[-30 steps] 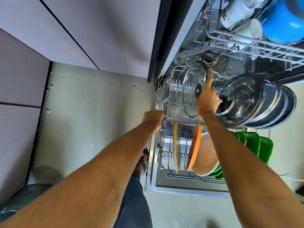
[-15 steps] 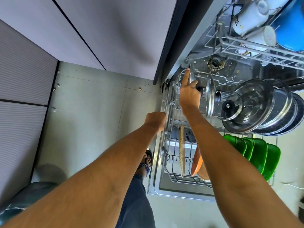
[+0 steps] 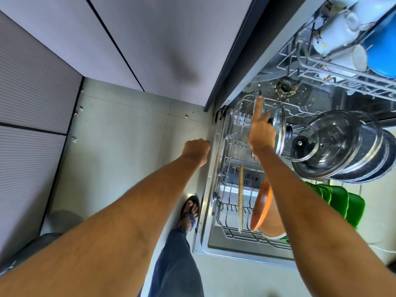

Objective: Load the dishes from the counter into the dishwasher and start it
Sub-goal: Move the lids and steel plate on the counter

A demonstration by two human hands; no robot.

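Note:
The dishwasher's lower rack [image 3: 225, 168] is pulled out over the open door [image 3: 211, 245]. My right hand [image 3: 261, 130] grips a glass lid [image 3: 280, 123] by its knob and holds it upright over the rack's far end, index finger stretched along the rim. My left hand [image 3: 196, 152] is a closed fist just left of the door's edge, holding nothing that I can see. Right of the held lid stand a smaller glass lid [image 3: 305, 144] and stacked steel lids and pans [image 3: 347, 146]. Nearer me stand a speckled plate [image 3: 241, 202], an orange plate [image 3: 262, 209] and green plates [image 3: 342, 200].
The upper rack [image 3: 317, 69] juts out at the top right with white mugs [image 3: 334, 33] and a blue bowl [image 3: 383, 50]. Food scraps lie around the tub's drain [image 3: 284, 87]. Grey cabinet fronts [image 3: 150, 39] border the tiled floor; my sandalled foot [image 3: 189, 211] stands beside the door.
My right hand has carried the glass lid left, away from the smaller lid, and turned it edge-on. My left fist has come off the rack's edge and sits slightly further left.

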